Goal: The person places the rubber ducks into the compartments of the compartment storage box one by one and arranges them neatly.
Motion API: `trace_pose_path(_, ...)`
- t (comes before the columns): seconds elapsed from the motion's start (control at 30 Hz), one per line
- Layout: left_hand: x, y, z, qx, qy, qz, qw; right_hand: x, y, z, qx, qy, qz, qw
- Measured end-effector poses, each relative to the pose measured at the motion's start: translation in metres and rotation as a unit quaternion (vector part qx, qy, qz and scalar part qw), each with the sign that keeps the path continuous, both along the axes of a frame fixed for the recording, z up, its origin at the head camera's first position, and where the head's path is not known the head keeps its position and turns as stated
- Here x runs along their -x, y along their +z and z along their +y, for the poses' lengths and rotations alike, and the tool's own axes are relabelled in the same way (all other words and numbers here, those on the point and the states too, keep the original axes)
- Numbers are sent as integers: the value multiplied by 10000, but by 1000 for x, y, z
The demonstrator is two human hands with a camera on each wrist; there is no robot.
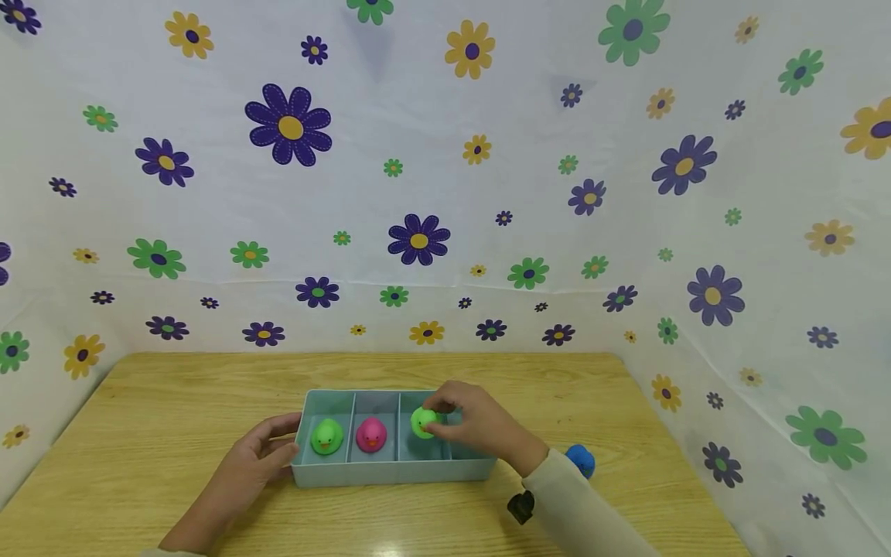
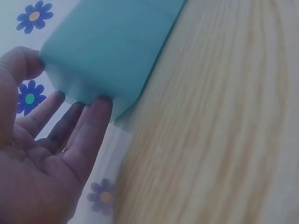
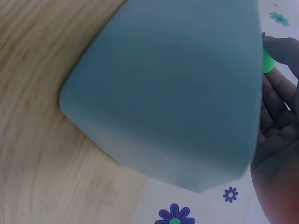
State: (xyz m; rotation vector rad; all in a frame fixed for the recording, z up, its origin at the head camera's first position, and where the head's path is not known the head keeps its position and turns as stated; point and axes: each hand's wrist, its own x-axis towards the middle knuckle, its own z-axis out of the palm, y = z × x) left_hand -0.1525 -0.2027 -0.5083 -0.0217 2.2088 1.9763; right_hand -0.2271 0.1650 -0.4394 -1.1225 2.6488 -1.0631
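Note:
A pale blue-green divided box (image 1: 390,473) stands on the table. My left hand (image 1: 261,456) rests against its left end, and in the left wrist view the fingertips (image 2: 100,105) touch the end wall, fairly straight. Over the third compartment, my right hand (image 1: 473,422) pinches a green toy duck (image 1: 422,422) between thumb and fingers. Part of this duck (image 3: 268,61) shows past the box edge in the right wrist view. Another green duck (image 1: 326,436) sits in the leftmost compartment, with a pink duck (image 1: 371,435) in the second. My right hand partly hides the rightmost compartment.
A blue toy (image 1: 581,460) lies on the wooden table (image 1: 195,394) right of the box, partly behind my right sleeve. Beside that sleeve is a small black object (image 1: 521,507). Flower-patterned white cloth (image 1: 376,170) rises behind the table and along its sides.

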Motion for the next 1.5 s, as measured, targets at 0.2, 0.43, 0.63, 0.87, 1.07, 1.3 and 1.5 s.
trace_pose_path(0.2,4,0,-2,-7,-37,12,10000,3,-9,-9,-620,-131,401,9972)
trace_pose_path(0.43,8,0,-4,5,-58,3,10000,7,-13,-16,-1280,-377,808,9878)
trace_pose_path(0.63,8,0,-5,0,-83,19,10000,9,-17,-20,-1536,-200,939,9835)
trace_pose_path(0.87,8,-1,-4,13,-72,25,10000,9,-19,-24,-1745,-152,1080,9786)
trace_pose_path(1.07,7,0,-3,61,-40,-32,10000,7,-17,-27,-1915,-143,1034,9759)
trace_pose_path(1.3,5,1,-2,103,8,-42,9999,7,-14,-28,-2181,-163,983,9708)
trace_pose_path(1.5,4,1,0,169,15,-75,9998,3,-11,-18,-1825,-72,1113,9769)
